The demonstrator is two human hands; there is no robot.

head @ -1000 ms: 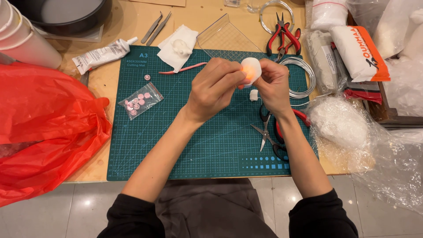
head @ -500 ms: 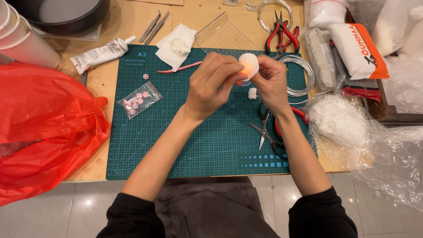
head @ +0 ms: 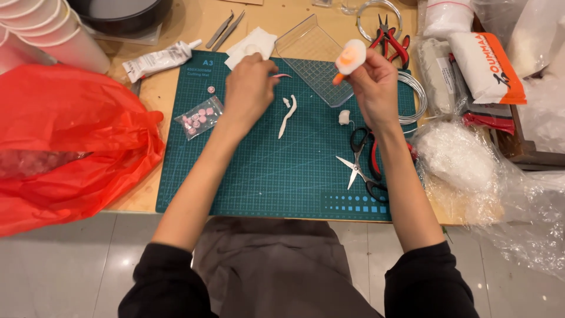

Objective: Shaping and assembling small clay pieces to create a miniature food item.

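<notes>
My right hand point(head: 372, 82) holds up a small white clay ball with orange marks point(head: 352, 56) on an orange stick, above the green cutting mat point(head: 276, 165). My left hand point(head: 247, 88) is curled over the mat's upper left part, its fingertips on a thin pink tool point(head: 281, 76). A white clay strip point(head: 288, 115) lies on the mat between my hands. A small white clay lump point(head: 344, 117) sits just below my right hand.
Scissors point(head: 360, 162) lie on the mat's right side. A clear plastic lid point(head: 315, 56), red pliers point(head: 389, 42), wire coil point(head: 412, 97), glue tube point(head: 158, 60), tweezers point(head: 226, 26), bead bag point(head: 199, 116), red plastic bag point(head: 65, 141), paper cups point(head: 41, 35) and clear bags point(head: 465, 159) surround it.
My hands have separated. The left hand let go of the clay ball and moved left to the pink tool; the right hand lifted the ball up and to the right.
</notes>
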